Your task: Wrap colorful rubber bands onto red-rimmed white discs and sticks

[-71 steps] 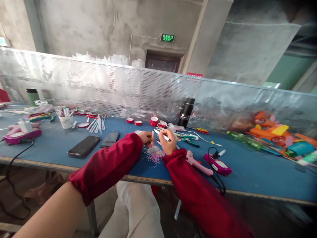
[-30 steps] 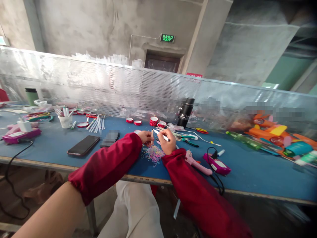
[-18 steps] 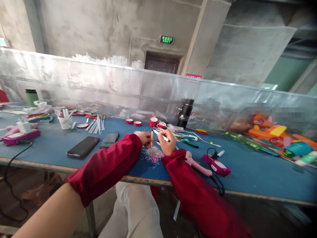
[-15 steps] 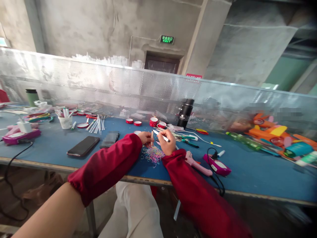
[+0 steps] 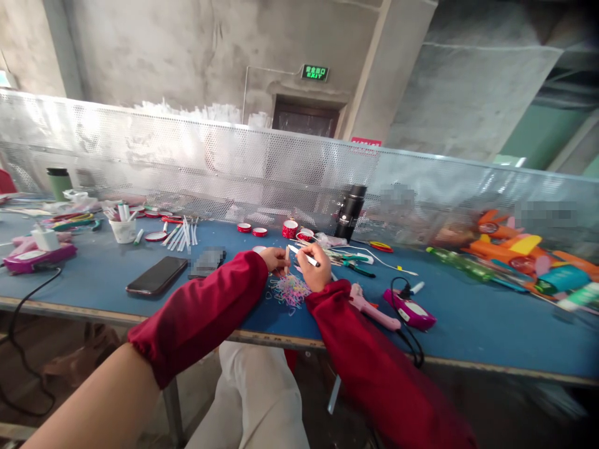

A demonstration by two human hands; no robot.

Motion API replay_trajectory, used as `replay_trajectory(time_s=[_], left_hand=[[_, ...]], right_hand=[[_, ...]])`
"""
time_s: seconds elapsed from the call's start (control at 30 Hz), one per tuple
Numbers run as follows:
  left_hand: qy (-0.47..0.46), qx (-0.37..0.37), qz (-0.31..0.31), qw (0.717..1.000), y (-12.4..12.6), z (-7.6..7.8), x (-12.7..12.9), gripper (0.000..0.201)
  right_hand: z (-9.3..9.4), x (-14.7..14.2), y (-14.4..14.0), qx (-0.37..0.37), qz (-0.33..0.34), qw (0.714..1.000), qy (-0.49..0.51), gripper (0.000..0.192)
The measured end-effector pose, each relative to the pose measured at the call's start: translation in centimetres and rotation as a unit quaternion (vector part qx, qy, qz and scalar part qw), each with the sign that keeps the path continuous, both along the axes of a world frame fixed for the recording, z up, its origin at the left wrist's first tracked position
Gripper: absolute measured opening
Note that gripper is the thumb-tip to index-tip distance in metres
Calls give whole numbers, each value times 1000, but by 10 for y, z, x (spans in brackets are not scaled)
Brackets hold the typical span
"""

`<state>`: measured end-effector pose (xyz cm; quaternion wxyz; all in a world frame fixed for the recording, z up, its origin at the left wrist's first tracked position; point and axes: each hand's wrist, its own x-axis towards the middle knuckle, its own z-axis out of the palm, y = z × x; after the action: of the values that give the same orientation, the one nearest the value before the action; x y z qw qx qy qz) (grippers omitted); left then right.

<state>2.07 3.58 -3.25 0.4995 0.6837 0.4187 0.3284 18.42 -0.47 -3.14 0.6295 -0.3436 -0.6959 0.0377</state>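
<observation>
Between the fingers of my left hand [image 5: 276, 259] a light wooden stick [image 5: 287, 260] stands roughly upright. My right hand [image 5: 315, 267] grips a white marker [image 5: 305, 255] with a black end, and its tip points left at the top of the stick. I cannot make out whether the tip touches the wood. Just below both hands lies a loose pile of small pastel elastic bands [image 5: 290, 291] on the blue table [image 5: 262, 318]. A pink glue gun [image 5: 374, 310] rests to the right of my right forearm.
A dark phone [image 5: 157, 275] lies left of my left sleeve. Red tape rolls [image 5: 289, 229] and a black bottle [image 5: 350, 214] stand near the perforated metal screen [image 5: 210, 168]. A purple box [image 5: 410, 309] with a black cable sits at right. A white cup [image 5: 123, 231] holds markers.
Both hands stay in nearly the same place. The marker tip and the stick's top have shifted only very slightly; the view has barely moved.
</observation>
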Motion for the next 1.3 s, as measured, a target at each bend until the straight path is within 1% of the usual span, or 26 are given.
replay_trajectory(time_s=[0.23,0.5,0.7,0.83,0.9,1.0,1.17,1.3], left_hand=[[3,3,5,1000,-1,0,0,21],[-1,3,7,1000,-1,1,1,13],[-1,0,4,1000,-2,2,0,15],[-1,4,-2,1000,-2,2,0,23],[-1,7,-2,1000,-2,3,0,24],[1,6,3,1000,-3,3,0,22],[8,5,9,1000,-6,4,0,20],[12,2,11,1000,-6,5,1,16]], right_hand=[[1,0,0,3,0,1000,-3,13],[1,1,0,0,-13,1000,1,14],[2,1,-1,-2,-9,1000,4,13],[2,0,-2,-2,-5,1000,-2,12],[3,0,-2,-4,-8,1000,-7,13],[4,0,-3,-7,-18,1000,2,14],[3,0,-3,3,-4,1000,-14,13],[2,0,-2,-4,-12,1000,-4,13]])
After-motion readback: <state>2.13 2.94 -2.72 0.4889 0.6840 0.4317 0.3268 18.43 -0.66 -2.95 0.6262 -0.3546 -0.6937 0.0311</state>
